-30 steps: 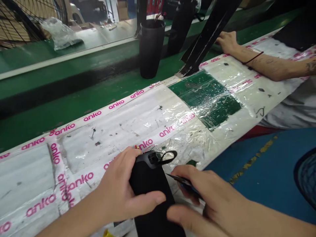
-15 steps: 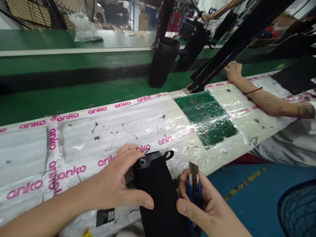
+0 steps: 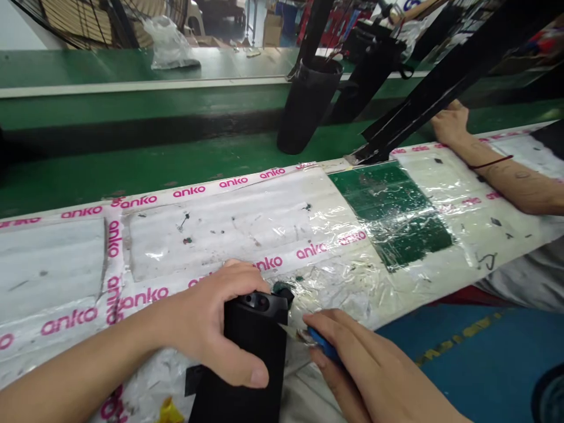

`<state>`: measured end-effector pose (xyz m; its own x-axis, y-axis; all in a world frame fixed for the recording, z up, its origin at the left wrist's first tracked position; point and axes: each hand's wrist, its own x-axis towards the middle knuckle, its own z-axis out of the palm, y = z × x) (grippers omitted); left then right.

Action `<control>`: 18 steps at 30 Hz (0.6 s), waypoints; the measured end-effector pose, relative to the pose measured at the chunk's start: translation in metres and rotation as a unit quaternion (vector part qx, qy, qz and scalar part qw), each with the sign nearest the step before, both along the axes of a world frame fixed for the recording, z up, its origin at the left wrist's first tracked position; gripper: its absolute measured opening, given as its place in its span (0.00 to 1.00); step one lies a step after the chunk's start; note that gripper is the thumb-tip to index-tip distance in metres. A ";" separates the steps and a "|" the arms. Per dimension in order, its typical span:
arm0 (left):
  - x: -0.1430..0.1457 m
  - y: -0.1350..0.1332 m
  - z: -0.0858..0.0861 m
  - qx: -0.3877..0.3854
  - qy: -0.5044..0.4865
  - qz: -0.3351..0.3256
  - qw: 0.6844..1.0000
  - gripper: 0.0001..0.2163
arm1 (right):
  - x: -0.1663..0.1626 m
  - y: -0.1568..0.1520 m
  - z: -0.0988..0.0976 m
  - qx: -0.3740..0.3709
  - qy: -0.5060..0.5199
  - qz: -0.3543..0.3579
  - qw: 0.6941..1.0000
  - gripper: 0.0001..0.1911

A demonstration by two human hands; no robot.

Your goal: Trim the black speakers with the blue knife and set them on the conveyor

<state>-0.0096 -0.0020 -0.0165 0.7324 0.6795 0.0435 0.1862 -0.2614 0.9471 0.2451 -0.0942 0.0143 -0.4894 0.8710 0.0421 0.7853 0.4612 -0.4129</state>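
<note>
My left hand [image 3: 222, 332] is wrapped round the upper part of a long black fabric-covered case [image 3: 253, 352], its thumb lying across the front. A smooth dark end piece [image 3: 259, 302] with small round holes tops the case, and a dark loop [image 3: 284, 292] shows at its right corner. Closed in my right hand [image 3: 352, 358] is a blue utility knife [image 3: 324, 343]. Its bare blade [image 3: 291, 332] points left, with the tip at the right edge of the case just below the end piece. The lower case runs out of view.
A co-worker's arm [image 3: 497, 158] rests on the plastic-covered bench [image 3: 220, 223] at right. Behind stand a black cylindrical holder [image 3: 308, 106] and a slanting black post [image 3: 432, 94]. A clear plastic bag [image 3: 170, 44] lies on the back ledge. Something yellow [image 3: 170, 411] is at the lower edge.
The knife has turned from upright to pointing left, and its tip has come to the case's edge. My left hand keeps hold of the case, which has tilted the other way. The view has shifted.
</note>
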 end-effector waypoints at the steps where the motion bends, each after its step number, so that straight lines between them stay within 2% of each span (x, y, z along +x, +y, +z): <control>1: 0.001 0.000 -0.001 0.004 -0.003 -0.002 1.000 0.23 | 0.000 0.004 -0.001 0.033 -0.015 0.018 0.999 0.16; 3: 0.001 0.000 -0.002 0.011 -0.008 -0.001 1.000 0.23 | -0.001 0.010 -0.006 0.085 -0.038 0.052 0.994 0.15; 5: 0.001 0.000 -0.003 0.014 -0.015 0.002 1.000 0.24 | -0.003 0.012 -0.011 0.107 -0.052 0.065 0.991 0.15; 18: 0.001 0.002 -0.008 0.030 -0.031 -0.008 0.999 0.23 | -0.004 0.017 -0.007 0.122 -0.086 0.099 0.984 0.18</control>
